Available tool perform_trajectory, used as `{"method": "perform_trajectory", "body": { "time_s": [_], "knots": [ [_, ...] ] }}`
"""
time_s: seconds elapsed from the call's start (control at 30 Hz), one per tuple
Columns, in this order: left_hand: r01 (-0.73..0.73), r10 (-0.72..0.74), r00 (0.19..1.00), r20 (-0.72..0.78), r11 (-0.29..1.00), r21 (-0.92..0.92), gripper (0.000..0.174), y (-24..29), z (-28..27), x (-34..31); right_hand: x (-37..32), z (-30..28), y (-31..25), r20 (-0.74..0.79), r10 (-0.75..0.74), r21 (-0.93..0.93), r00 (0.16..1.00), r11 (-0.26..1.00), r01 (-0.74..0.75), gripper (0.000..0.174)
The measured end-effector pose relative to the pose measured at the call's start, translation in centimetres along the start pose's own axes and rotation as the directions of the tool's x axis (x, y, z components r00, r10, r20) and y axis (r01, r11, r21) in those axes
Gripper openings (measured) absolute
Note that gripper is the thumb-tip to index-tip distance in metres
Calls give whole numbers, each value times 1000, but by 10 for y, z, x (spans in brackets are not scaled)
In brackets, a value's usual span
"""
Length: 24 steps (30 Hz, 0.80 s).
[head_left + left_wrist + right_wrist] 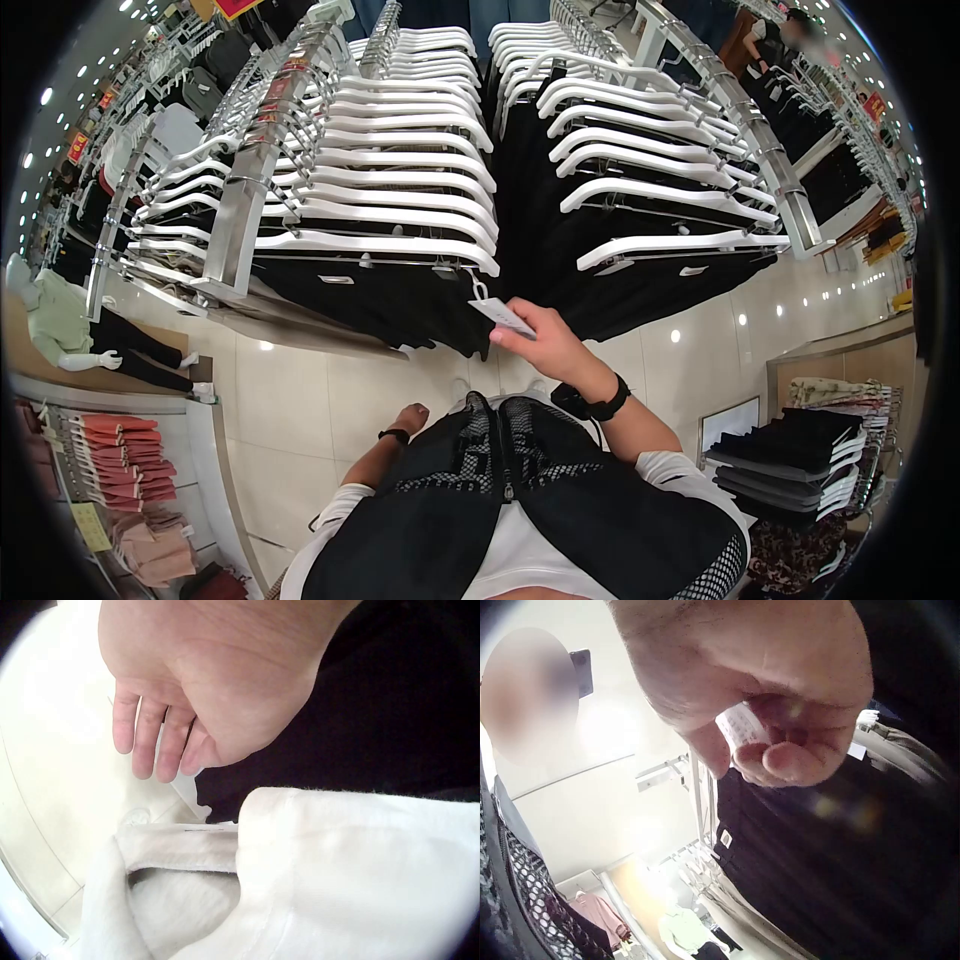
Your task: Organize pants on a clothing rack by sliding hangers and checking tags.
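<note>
My right hand (545, 345) pinches a white price tag (503, 316) that dangles on a loop from the front pair of black trousers (400, 295) on the left rail. In the right wrist view, the fingers curl round the tag (742, 726), with printing on its face. The trousers hang from a white hanger (390, 245). Low by my side hangs my left hand (412, 418); the left wrist view shows its fingers (150, 739) loosely bent with nothing in them.
Metal rails (245, 200) carry rows of white hangers on both sides. A mannequin (70, 320) stands at left, near folded pink clothes (120, 455). Dark clothes on hangers (790, 455) are at lower right. Another person (775, 45) is at the far right back.
</note>
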<state>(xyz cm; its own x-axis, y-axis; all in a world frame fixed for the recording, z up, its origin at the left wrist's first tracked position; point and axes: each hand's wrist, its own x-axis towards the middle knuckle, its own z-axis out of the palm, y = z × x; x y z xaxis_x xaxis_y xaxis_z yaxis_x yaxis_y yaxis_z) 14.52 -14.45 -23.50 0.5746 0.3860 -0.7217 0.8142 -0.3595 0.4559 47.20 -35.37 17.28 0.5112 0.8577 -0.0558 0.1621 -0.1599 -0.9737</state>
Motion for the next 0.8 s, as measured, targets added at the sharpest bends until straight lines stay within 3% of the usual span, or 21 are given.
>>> {"method": "perform_trajectory", "body": {
  "time_s": [0.13, 0.33, 0.53, 0.63, 0.73, 0.8],
  "knots": [
    [25, -25, 1000, -9, 999, 40, 39, 12, -1, -8, 0, 3, 2, 132, 52, -96, 990, 995, -40, 36],
    [28, -28, 999, -28, 999, 27, 40, 12, 2, -8, 0, 4, 4, 115, -11, -223, 993, 974, 37, 39],
    [26, -25, 999, -32, 999, 27, 40, 8, 7, -5, -3, 0, -2, 105, -24, -140, 994, 989, 38, 39],
    [89, -89, 996, -3, 995, 55, 37, 12, 6, -4, -4, 1, 2, 50, -159, -128, 986, 978, 164, 36],
    [146, -147, 989, 17, 987, 71, 36, 23, 2, -8, -4, 0, 6, 77, -120, -112, 990, 985, 128, 35],
    [130, -130, 991, 6, 990, 63, 37, 26, 1, -11, -1, 0, 13, 107, -38, -194, 994, 979, 59, 35]
  ]
}}
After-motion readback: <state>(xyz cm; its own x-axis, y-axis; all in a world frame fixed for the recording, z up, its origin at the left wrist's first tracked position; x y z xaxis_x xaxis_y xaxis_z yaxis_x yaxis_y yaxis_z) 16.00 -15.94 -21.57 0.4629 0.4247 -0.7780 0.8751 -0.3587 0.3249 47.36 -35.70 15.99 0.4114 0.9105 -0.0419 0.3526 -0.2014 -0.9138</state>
